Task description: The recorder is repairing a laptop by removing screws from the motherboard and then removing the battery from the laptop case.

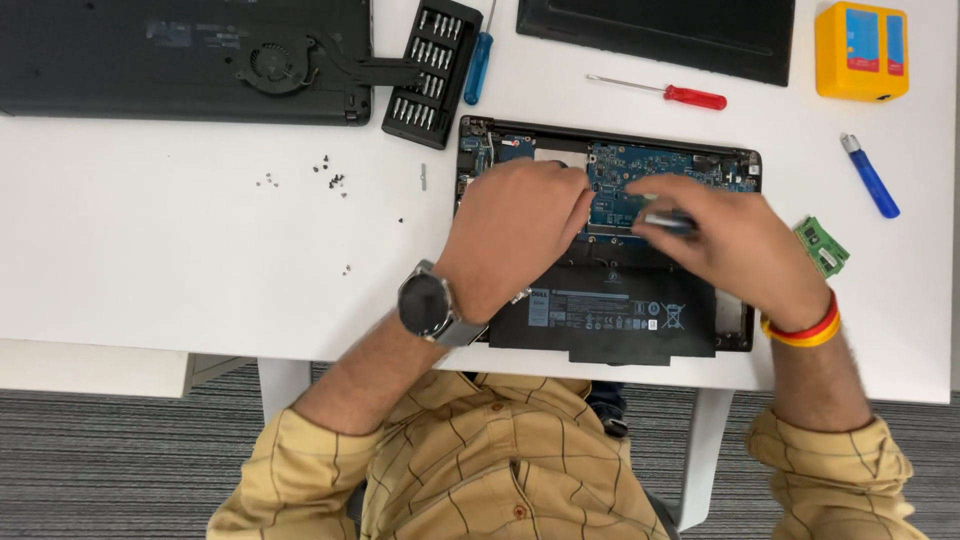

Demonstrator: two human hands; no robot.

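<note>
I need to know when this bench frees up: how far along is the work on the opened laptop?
Done: the opened laptop has its bottom cover off, loose screws lie on the table, and a green memory module is out. In hand: the right hand holds a slim tool over the blue circuit board; the left hand steadies beside it. Left: the black battery and board remain installed.

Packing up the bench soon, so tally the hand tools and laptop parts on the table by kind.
Screwdrivers: 4, blue, red, blue, and one in the right hand
Bit set: 1
Opened laptops: 2
Back cover: 1
Memory module: 1
Total: 9
</note>
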